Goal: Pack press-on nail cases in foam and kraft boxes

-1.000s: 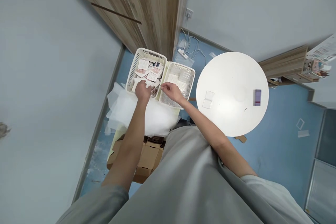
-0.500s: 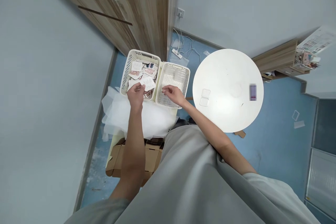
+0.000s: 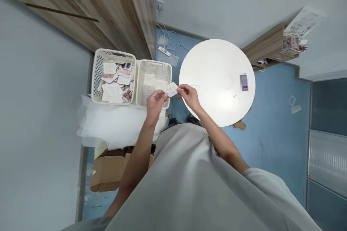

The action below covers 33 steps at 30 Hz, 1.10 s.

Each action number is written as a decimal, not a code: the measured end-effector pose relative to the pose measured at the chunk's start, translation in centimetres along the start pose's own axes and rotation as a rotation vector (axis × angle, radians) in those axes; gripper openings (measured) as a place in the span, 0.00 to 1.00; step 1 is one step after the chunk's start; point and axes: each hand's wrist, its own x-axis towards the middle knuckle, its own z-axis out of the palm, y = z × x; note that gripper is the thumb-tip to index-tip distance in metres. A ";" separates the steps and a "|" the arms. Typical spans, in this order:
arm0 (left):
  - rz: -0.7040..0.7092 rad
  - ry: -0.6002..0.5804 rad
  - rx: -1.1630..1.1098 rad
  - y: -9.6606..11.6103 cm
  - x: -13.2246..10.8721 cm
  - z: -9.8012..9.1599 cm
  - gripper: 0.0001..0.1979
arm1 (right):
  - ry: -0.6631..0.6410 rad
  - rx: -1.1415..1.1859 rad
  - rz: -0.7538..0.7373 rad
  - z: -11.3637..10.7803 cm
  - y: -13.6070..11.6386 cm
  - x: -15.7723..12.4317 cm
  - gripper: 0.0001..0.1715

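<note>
A small white printed card (image 3: 171, 89) is held up between my two hands, just right of the baskets. My left hand (image 3: 155, 104) pinches its left edge, and my right hand (image 3: 189, 96) grips its right corner with fingertips closed. Below and left of it stands a white basket of clear plastic cases (image 3: 151, 86). Farther left, a larger white basket (image 3: 95, 79) holds a heap of similar cards (image 3: 112, 90), some with pictures or dark patterns. Behind my right hand, a clear plastic case (image 3: 195, 88) lies on the round table, partly hidden.
The round white table (image 3: 217, 68) stands at the right, with a blurred purple item (image 3: 244, 82) on it. White plastic sheeting (image 3: 108, 122) and a cardboard box (image 3: 108, 171) lie nearer me. Behind are a power strip (image 3: 164, 51) with cables and a wooden cabinet (image 3: 108, 11).
My left hand has moved right with the card, away from the large basket. My right hand has left the case basket and now grips the card too. The view has shifted right.
</note>
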 end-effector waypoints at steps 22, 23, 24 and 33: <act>-0.121 -0.420 0.013 -0.6 -5.2 19.0 0.28 | 0.096 -0.586 -0.399 -18.1 3.5 -10.0 0.18; -0.121 -0.420 0.037 -0.8 -5.4 19.6 0.28 | 0.094 -0.588 -0.399 -18.7 3.7 -10.1 0.18; -0.122 -0.418 0.061 -1.0 -5.7 20.1 0.29 | 0.090 -0.591 -0.397 -19.3 3.9 -10.3 0.18; -0.038 -0.362 0.251 -1.9 -8.0 23.6 0.30 | 0.040 -0.531 -0.347 -22.1 5.7 -10.9 0.40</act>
